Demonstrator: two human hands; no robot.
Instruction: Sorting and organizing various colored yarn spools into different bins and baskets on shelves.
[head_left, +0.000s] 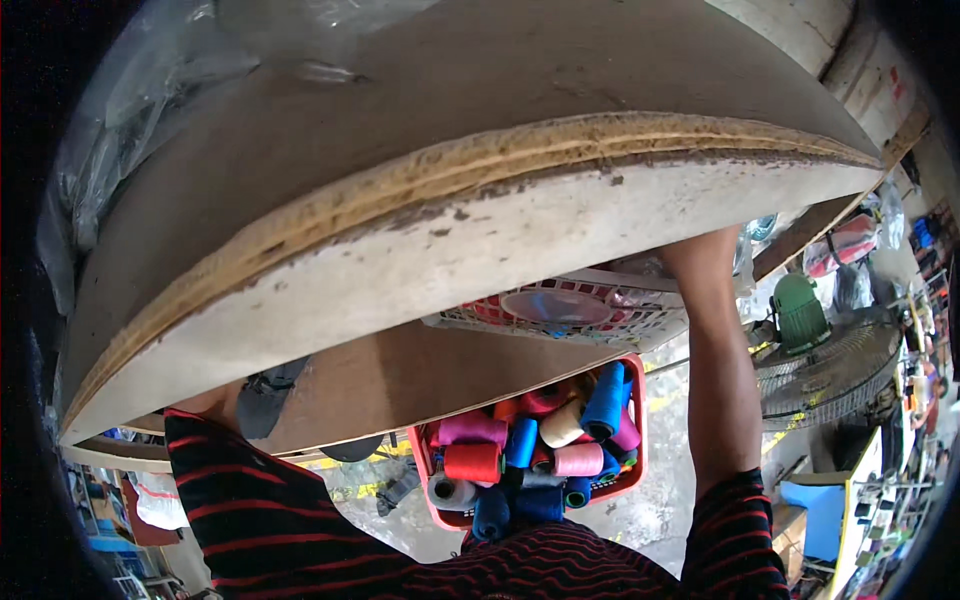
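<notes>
- White basket [570, 312], a latticed plastic one with a red inside, sits tucked under the worn plywood shelf [400, 200] that fills the upper frame.
- Red crate [634, 420] below holds thread cones [540, 440] in pink, blue, red and cream, piled loosely just under the basket.
- Right forearm [720, 370], bare below a red-and-black striped sleeve [740, 530], reaches up beside the basket; the right hand is hidden behind the shelf edge, grip impossible to tell.
- Left hand likewise out of sight; only its striped sleeve [240, 500] shows under the shelf.
- Green fan [830, 370] stands at right.
</notes>
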